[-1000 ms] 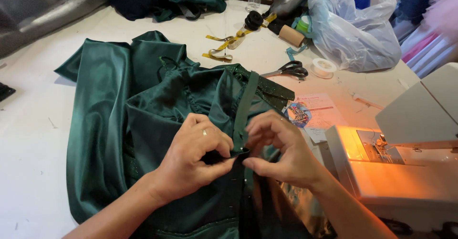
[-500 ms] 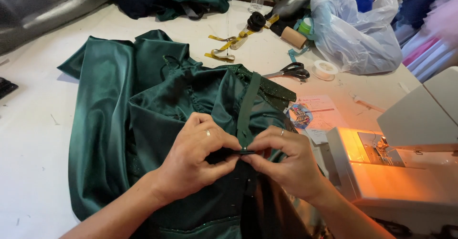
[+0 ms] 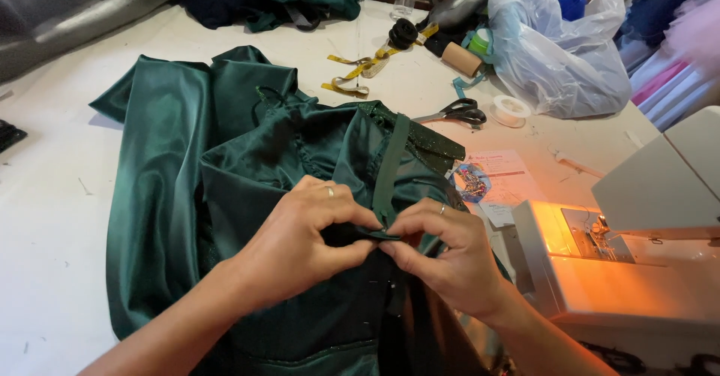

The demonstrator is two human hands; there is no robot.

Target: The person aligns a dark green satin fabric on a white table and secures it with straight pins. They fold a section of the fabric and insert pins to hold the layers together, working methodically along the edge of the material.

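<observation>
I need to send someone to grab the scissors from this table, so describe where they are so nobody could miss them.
Start at the big green satin garment spread across the white table. Just past its far right corner, toward the clear plastic bag, lie the scissors. They have black handles and steel blades, beside a small white roll of tape; the yellow measuring tape lies further left.

I'm looking down on a white table (image 3: 45, 218). A green satin garment (image 3: 187, 181) is spread across its middle. Beyond it lie a yellow tape measure (image 3: 360, 68), black-handled scissors (image 3: 457, 112), a spool of clear thread (image 3: 511, 110) and a plastic bag (image 3: 559, 53). A sewing machine (image 3: 637, 263) stands on the right.
</observation>
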